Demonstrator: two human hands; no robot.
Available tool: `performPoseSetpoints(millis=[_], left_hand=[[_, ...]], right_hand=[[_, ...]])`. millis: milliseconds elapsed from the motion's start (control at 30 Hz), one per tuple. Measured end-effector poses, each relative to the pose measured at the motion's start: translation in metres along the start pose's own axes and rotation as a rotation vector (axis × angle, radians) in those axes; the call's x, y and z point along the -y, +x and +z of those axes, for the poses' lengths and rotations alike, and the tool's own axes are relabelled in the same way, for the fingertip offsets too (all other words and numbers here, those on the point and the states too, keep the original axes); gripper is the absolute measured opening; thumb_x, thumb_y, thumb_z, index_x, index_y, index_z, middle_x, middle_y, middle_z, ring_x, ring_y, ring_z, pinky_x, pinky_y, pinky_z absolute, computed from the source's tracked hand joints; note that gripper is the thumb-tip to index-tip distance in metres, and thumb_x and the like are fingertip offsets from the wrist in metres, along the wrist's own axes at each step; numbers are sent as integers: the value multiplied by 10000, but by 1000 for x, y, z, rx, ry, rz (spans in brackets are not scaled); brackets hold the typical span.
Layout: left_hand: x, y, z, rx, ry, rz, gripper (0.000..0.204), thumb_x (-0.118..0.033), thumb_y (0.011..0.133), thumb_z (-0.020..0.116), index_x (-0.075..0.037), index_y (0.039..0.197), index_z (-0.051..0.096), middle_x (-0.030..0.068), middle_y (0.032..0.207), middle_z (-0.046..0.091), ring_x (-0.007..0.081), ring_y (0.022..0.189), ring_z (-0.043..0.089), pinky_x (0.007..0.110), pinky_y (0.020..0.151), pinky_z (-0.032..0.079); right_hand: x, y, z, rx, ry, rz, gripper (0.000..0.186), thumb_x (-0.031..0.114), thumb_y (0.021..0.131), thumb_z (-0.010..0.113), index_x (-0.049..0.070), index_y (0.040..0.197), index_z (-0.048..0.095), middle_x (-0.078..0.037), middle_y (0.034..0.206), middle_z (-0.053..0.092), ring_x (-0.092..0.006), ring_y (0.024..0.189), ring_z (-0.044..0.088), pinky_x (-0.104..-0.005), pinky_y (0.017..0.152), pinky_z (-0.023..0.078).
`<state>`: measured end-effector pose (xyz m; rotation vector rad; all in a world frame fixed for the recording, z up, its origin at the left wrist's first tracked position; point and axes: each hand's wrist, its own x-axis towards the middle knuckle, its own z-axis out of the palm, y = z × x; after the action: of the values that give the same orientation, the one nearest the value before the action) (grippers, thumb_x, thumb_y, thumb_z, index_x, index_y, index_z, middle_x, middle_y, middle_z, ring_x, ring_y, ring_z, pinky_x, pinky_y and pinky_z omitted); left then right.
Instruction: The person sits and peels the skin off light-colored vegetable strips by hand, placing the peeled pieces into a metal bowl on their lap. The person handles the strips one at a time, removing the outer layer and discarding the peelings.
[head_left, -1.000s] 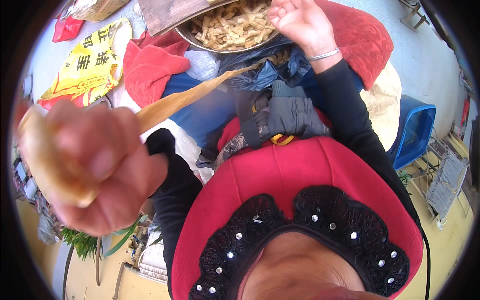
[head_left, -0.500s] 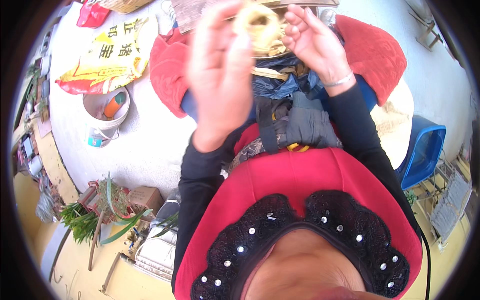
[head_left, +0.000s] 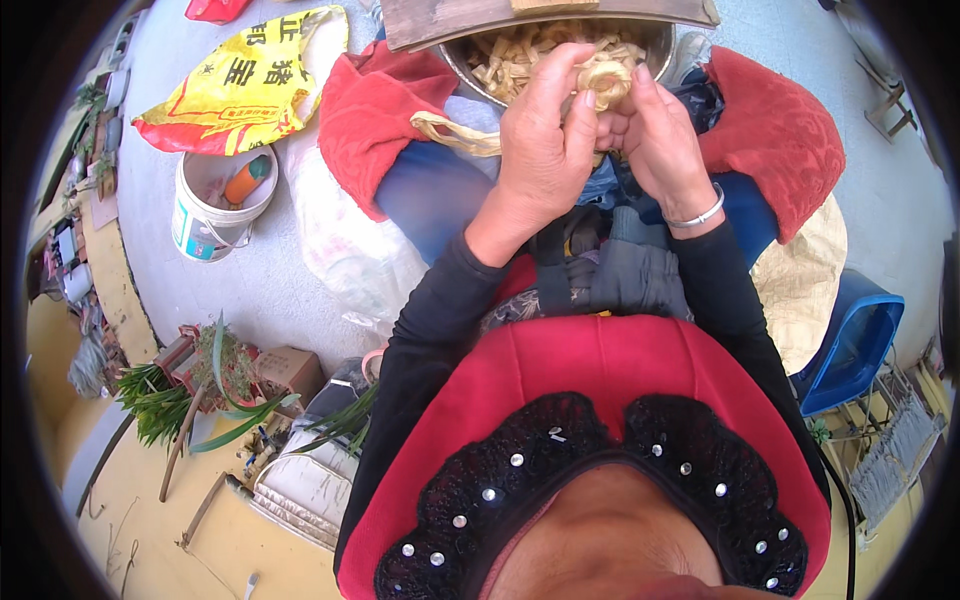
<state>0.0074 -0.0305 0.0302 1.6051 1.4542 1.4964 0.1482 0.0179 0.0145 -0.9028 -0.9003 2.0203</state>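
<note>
Coil, head view: a pale yellow coil [head_left: 607, 82] is showing a rounded, ring-like form, its thin layers curling around a small hollow in the middle; its surface is looking smooth and slightly shiny.
Coil's place: it is sitting between the fingertips of the 2 hands, in front of a round metal pan [head_left: 455, 62] as seen from above.
Loose strip: a pale loose strip [head_left: 460, 137] is extending leftward from behind the left hand, its folded end lying over the left red cloth [head_left: 375, 115]; the hand is hiding whether it is joining the coil.
Left hand: the left hand [head_left: 540, 145] is gripping the coil's left side, the thumb and forefinger standing only slightly apart around it; how firmly they are pressing, I cannot tell.
Right hand: the right hand [head_left: 665, 145] is holding the coil's right side, thumb near its edge and the other fingers curling below; part of this grip is hiding from sight. A silvery bracelet [head_left: 712, 208] is circling the wrist.
Pan: many pale cut pieces [head_left: 500, 52] are filling the pan, and a wooden board [head_left: 600, 14] is lying across its far part.
Right knee: a right red cloth [head_left: 775, 140] is covering it.
</note>
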Motion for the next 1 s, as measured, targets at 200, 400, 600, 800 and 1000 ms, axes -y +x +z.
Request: performPoseSetpoints(millis=[200,400,600,800,1000], left_hand=[[-1,-1,4,115,265,304,481,-86,814,700,-34,1258,523,153,1021,648,331,868,643,368,765,514],[0,7,-19,185,232,339,524,-213,850,694,-36,1301,497,151,1038,618,314,906,637,358,777,511],[-13,23,-23,109,398,212,342,-175,858,666,-25,1158,601,132,866,652,287,751,653,357,659,515],[6,33,-32,-38,622,221,226,-138,874,637,-50,1082,648,155,817,671,314,692,665,382,618,522],[16,29,-44,23,643,-33,143,-192,912,597,-96,985,673,183,773,650,356,691,649,423,602,504]], right_hand=[[-24,3,-12,194,533,99,558,516,1019,317,43,1235,520,-97,1123,636,-207,1081,609,-372,888,524],[-33,1,-35,272,508,215,614,564,999,297,77,1296,523,-120,1240,600,-255,1134,586,-427,890,543],[-33,-6,-21,261,269,151,601,558,1002,311,73,1297,509,-98,1251,590,-217,1168,563,-426,971,485],[-33,-14,-34,304,-272,-46,354,355,958,590,16,923,684,-59,998,670,-91,893,553,-260,807,457],[-21,-21,-32,130,-388,9,320,289,994,535,-8,1050,638,24,685,527,-58,626,441,-218,600,364]])
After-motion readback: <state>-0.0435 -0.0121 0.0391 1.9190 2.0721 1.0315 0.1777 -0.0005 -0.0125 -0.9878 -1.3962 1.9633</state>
